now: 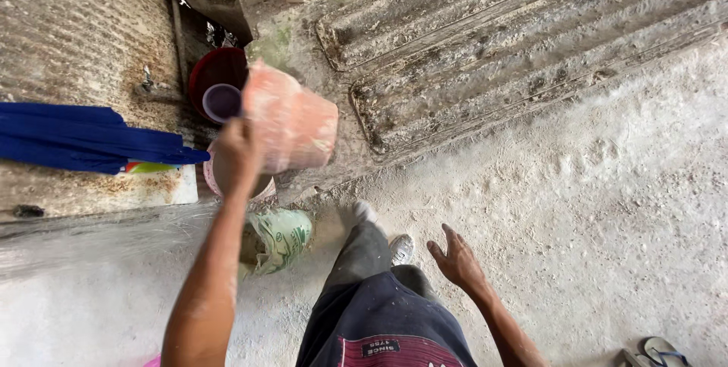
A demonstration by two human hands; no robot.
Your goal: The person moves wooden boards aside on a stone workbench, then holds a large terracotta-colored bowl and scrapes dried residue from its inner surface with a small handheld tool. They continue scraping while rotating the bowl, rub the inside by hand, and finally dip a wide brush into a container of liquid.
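Soft, even daylight, brightest on the pale ground at right; shadows faint. The pink bucket [292, 120] is motion-blurred, and edges bend from wide-angle distortion.

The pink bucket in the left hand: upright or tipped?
Tipped. The pink bucket lies almost on its side in the left hand, above a pink basin. Its mouth faces away; contents cannot be told.
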